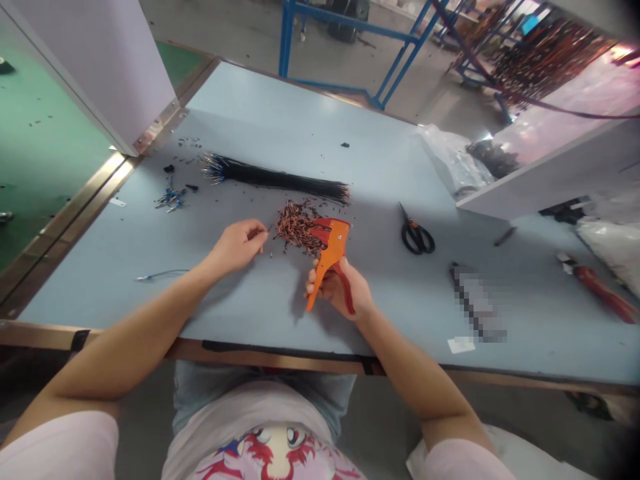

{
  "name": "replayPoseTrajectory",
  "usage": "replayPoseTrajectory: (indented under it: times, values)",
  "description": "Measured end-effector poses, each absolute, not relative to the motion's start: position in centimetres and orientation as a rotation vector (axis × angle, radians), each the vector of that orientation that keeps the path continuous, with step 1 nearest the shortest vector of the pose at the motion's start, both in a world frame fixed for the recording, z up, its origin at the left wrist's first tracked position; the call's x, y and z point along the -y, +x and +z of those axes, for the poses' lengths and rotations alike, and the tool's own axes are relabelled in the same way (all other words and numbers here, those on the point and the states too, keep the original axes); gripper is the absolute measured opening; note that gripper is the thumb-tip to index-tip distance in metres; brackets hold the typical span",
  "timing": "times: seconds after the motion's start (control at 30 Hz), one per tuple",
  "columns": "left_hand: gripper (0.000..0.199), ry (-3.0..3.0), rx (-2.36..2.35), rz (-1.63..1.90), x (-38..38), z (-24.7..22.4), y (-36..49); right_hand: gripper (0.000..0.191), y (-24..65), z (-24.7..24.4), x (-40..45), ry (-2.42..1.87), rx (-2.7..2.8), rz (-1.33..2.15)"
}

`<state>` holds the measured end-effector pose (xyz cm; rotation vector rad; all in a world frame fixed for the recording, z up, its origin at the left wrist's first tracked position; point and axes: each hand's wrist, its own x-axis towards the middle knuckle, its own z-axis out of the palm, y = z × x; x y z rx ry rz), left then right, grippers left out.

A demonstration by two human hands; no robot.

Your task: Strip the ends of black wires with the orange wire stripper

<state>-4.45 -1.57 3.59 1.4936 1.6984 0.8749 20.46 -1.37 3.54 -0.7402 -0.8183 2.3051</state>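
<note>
My right hand (347,287) is wrapped round the handles of an orange and red wire stripper (334,241). Its jaws point left, over a heap of short copper-coloured wire scraps (295,223). To the left, my left hand (241,243) is closed in a pinch on a thin dark wire (170,272), whose tip shows just past the fingers. The wire's other end, with a blue and silver terminal, trails on the table left of my forearm. Beyond both hands lies a long bundle of black wires (280,179) with blue-sleeved terminals at its left end.
Black-handled scissors (417,235) lie to the right, near a blurred-out object (477,303). A red-handled tool (600,290) rests further right. Loose blue terminals (171,197) sit at the left. White panels (107,67) stand at both sides, and a blue metal frame (350,20) is behind.
</note>
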Motion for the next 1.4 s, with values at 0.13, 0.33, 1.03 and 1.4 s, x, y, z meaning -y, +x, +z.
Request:
replayPoseTrajectory:
  times: [0.13,0.33,1.03,1.4]
  values:
    - [0.018,1.710,-1.675,0.671,1.8,3.3,-4.0,0.036,20.3,3.2,1.2,-0.771,0.757,2.299]
    - [0.018,1.804,-1.694,1.020,1.6,3.1,-3.7,0.035,20.3,3.0,0.6,-0.846,0.676,2.269]
    - [0.012,2.115,-1.725,1.405,2.4,4.1,-3.5,0.053,20.5,2.1,1.3,-0.815,1.032,2.387]
    - [0.010,2.138,-1.763,1.367,3.2,4.7,-2.8,0.050,20.5,2.3,1.9,-0.758,1.119,2.390]
